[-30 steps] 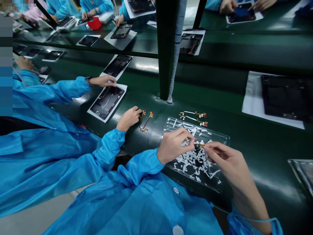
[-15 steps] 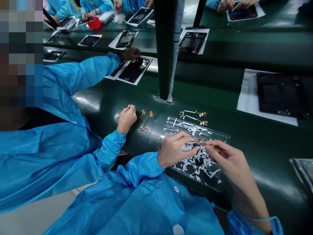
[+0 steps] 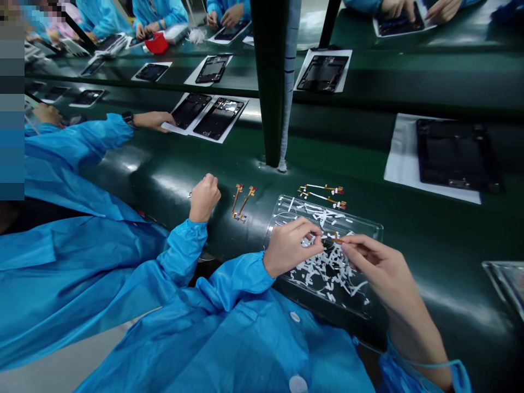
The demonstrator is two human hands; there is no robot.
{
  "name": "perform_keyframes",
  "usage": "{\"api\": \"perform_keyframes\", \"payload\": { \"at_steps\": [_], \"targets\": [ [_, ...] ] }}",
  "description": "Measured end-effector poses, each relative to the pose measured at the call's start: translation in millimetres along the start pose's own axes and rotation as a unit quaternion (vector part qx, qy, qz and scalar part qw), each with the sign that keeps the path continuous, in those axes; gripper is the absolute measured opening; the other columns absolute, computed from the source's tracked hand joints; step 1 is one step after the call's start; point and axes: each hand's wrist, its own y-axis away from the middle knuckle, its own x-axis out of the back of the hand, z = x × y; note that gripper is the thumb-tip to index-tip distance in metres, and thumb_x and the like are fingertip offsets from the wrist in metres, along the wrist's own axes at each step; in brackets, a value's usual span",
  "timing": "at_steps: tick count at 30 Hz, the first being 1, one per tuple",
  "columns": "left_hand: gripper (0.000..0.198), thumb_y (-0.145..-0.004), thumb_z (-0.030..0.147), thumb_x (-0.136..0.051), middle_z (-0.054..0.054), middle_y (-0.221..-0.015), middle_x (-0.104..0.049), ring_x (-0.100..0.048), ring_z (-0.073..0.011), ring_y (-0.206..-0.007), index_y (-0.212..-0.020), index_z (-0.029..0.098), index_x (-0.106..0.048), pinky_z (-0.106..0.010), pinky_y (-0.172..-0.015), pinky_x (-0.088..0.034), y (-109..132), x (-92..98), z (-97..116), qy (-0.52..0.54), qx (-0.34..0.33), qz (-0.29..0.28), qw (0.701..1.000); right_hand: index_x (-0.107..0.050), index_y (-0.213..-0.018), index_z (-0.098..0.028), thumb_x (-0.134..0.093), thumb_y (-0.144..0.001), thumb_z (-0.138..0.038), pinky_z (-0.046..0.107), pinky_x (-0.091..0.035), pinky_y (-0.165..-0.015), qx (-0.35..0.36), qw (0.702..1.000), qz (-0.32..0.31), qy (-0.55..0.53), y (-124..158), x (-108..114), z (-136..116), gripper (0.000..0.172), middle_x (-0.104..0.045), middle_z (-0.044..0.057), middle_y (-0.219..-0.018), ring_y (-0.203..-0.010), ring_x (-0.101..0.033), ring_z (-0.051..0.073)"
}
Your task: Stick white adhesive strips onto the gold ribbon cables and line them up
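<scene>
Over a clear plastic tray (image 3: 371, 224), my right hand (image 3: 376, 262) pinches a small orange flex cable (image 3: 335, 238) between thumb and fingertips. My left hand (image 3: 291, 245) is closed in a pinch just left of that cable. What its fingertips hold is too small to make out. White scraps of backing strip (image 3: 327, 275) lie loose in the tray beneath both hands. Beyond the tray's far edge rest two flex cables with white strips (image 3: 323, 196) on them. Another pair of orange flex cables (image 3: 243, 203) lies to the left on the green bench.
At my left, a co-worker's hand (image 3: 204, 197) rests on the bench; their other hand (image 3: 155, 119) touches white sheets under dark device panels (image 3: 218, 118). A green post (image 3: 272, 82) rises ahead. Another panel (image 3: 456, 153) lies at right; a second clear tray (image 3: 507, 278) stands at the right edge.
My left hand has drawn slightly left, away from the flex cable, its fingers closer together. My right hand keeps its pinch. The co-worker's far arm has moved left to the panel sheets.
</scene>
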Motion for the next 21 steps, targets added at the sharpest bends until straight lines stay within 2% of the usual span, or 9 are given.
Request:
{"api": "perform_keyframes", "payload": {
  "at_steps": [3,6,8,10,12,15,18,21],
  "targets": [
    [0.031,-0.085,0.007,-0.054,-0.003,-0.108,-0.073,-0.069,-0.0164,-0.101,-0.109,0.019,-0.07,-0.029,-0.087,-0.057,-1,7.7,-4,0.021,0.029,-0.056,0.998,-0.076,-0.093,-0.021,-0.073,-0.08,-0.06,0.027,-0.051,-0.058,-0.005,0.999,-0.001,0.043,0,4,3,0.041,-0.07,0.005,-0.079,-0.068,-0.061,0.017],
    [0.037,-0.09,0.014,-0.06,-0.006,-0.116,-0.071,-0.069,-0.0165,-0.104,-0.126,0.017,-0.063,-0.025,-0.082,-0.057,-5,15.6,1,0.148,0.081,-0.113,0.979,-0.077,-0.091,-0.022,-0.069,-0.082,-0.062,0.028,-0.045,-0.057,0.01,0.996,0.007,0.094,-1,5,5,0.042,-0.064,0.003,-0.072,-0.064,-0.054,0.016],
    [0.026,-0.096,0.024,-0.059,-0.005,-0.113,-0.072,-0.069,-0.0151,-0.099,-0.12,0.018,-0.067,-0.022,-0.077,-0.056,-8,17.7,6,0.199,0.105,-0.137,0.965,-0.076,-0.09,-0.022,-0.067,-0.084,-0.062,0.03,-0.046,-0.061,0.022,0.994,0.003,0.108,-2,3,5,0.041,-0.065,0.003,-0.073,-0.066,-0.054,0.017],
    [0.021,-0.099,0.03,-0.056,-0.003,-0.106,-0.073,-0.069,-0.0142,-0.094,-0.104,0.018,-0.072,-0.022,-0.075,-0.054,-12,17.3,11,0.207,0.112,-0.142,0.961,-0.076,-0.09,-0.023,-0.066,-0.085,-0.06,0.032,-0.049,-0.069,0.033,0.994,-0.016,0.107,-3,1,4,0.039,-0.07,0.004,-0.082,-0.074,-0.06,0.019],
    [0.024,-0.099,0.032,-0.056,-0.002,-0.099,-0.073,-0.068,-0.0144,-0.092,-0.095,0.017,-0.074,-0.023,-0.074,-0.053,-15,16.6,11,0.209,0.118,-0.13,0.962,-0.076,-0.092,-0.024,-0.066,-0.086,-0.059,0.034,-0.05,-0.076,0.04,0.993,-0.044,0.104,-3,0,4,0.037,-0.073,0.005,-0.09,-0.082,-0.064,0.021],
    [0.021,-0.097,0.03,-0.059,-0.003,-0.098,-0.075,-0.069,-0.016,-0.093,-0.093,0.017,-0.074,-0.024,-0.072,-0.052,-19,18.3,5,0.22,0.141,-0.087,0.961,-0.077,-0.095,-0.024,-0.068,-0.086,-0.058,0.035,-0.051,-0.08,0.042,0.992,-0.069,0.098,-1,1,7,0.036,-0.075,0.006,-0.096,-0.09,-0.067,0.023],
    [0.017,-0.096,0.027,-0.062,-0.005,-0.095,-0.075,-0.069,-0.016,-0.091,-0.091,0.015,-0.074,-0.024,-0.071,-0.052,-23,21.8,-3,0.217,0.162,-0.053,0.961,-0.077,-0.097,-0.024,-0.07,-0.084,-0.056,0.033,-0.052,-0.076,0.034,0.994,-0.056,0.088,0,3,13,0.036,-0.075,0.006,-0.094,-0.084,-0.067,0.021],
    [0.015,-0.096,0.024,-0.06,-0.006,-0.1,-0.073,-0.068,-0.0148,-0.091,-0.095,0.016,-0.073,-0.024,-0.071,-0.053,-21,21.9,-4,0.183,0.136,0.0,0.974,-0.077,-0.098,-0.023,-0.073,-0.082,-0.055,0.033,-0.052,-0.072,0.028,0.995,-0.052,0.076,-2,3,20,0.037,-0.074,0.005,-0.088,-0.075,-0.064,0.019]
  ]
}}
